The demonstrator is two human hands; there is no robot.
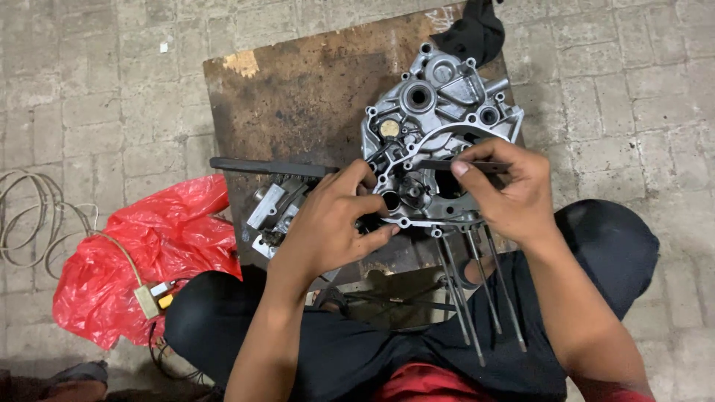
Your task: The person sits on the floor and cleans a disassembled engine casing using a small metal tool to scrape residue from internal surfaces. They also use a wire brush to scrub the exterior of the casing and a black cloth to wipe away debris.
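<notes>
A grey cast-metal engine case (pixel 439 104) lies on a stained wooden board (pixel 305 97). Several long studs (pixel 477 290) stick out of its near edge toward me. My left hand (pixel 331 219) rests on the case's near left part, thumb and fingers curled around a small dark part by a round opening. My right hand (pixel 506 190) pinches a thin dark flat tool (pixel 447 165) that lies across the case's big opening. A long dark handle (pixel 268 167) extends left from under my left hand.
A smaller metal part (pixel 272 208) sits on the board left of the case. A red plastic bag (pixel 141 260) and a coil of cable (pixel 30 216) lie on the brick floor at left. A black cloth (pixel 473 33) hangs over the board's far edge.
</notes>
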